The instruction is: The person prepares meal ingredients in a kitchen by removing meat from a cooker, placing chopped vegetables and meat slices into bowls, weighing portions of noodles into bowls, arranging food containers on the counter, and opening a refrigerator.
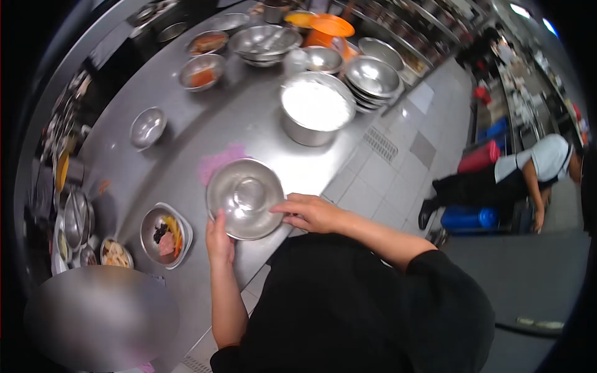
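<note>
A shallow, empty-looking metal bowl (221,180) is held between my two hands at the near edge of the steel table. My left hand (220,241) grips its lower left rim, thumb up along the side. At the right rim, my right hand (311,213) has its fingers on the bowl's edge; part of its grip is hidden. Behind the bowl lies a crumpled pink cloth (231,153). To the left of my left hand stands a bowl of ingredients (149,222), with pink pieces, yellow strips and something black inside.
A large pot (308,130) with a bright white top stands near the table edge. Stacked metal bowls (373,78) and an orange container (329,28) are behind it. A small metal bowl (148,128) sits left. Across the aisle, another person (528,165) bends down.
</note>
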The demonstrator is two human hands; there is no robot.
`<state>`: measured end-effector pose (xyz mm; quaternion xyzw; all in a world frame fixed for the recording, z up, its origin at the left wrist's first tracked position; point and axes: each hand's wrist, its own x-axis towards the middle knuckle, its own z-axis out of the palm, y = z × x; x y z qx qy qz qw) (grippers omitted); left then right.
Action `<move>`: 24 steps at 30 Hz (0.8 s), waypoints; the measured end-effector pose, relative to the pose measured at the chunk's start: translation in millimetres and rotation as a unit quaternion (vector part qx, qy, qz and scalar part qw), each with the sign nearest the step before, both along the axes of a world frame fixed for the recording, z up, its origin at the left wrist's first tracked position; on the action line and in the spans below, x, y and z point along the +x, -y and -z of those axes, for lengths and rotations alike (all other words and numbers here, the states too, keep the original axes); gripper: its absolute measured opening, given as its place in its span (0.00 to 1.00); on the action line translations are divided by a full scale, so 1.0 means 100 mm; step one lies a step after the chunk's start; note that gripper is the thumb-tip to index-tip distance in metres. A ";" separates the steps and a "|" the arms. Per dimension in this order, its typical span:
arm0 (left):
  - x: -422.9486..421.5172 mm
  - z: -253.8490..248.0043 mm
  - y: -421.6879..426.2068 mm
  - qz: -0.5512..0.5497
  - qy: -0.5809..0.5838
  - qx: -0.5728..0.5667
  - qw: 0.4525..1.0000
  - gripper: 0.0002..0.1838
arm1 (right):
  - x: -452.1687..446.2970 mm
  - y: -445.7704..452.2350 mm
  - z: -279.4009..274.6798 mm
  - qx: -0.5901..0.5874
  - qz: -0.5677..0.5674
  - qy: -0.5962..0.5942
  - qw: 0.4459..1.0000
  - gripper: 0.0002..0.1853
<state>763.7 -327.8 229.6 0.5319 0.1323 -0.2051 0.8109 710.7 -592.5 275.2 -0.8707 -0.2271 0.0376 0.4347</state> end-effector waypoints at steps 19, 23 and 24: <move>-2.32 0.56 2.00 -0.659 0.016 -0.046 0.751 0.27 | 0.33 2.25 1.57 -0.187 -0.413 -0.266 0.851 0.19; -2.89 0.84 2.53 -0.684 -0.026 -0.103 0.722 0.32 | 0.27 2.20 1.81 -0.252 -0.439 -0.266 0.821 0.20; -2.95 0.94 2.62 -0.689 -0.037 -0.104 0.716 0.31 | 0.18 2.20 2.04 -0.247 -0.455 -0.239 0.822 0.20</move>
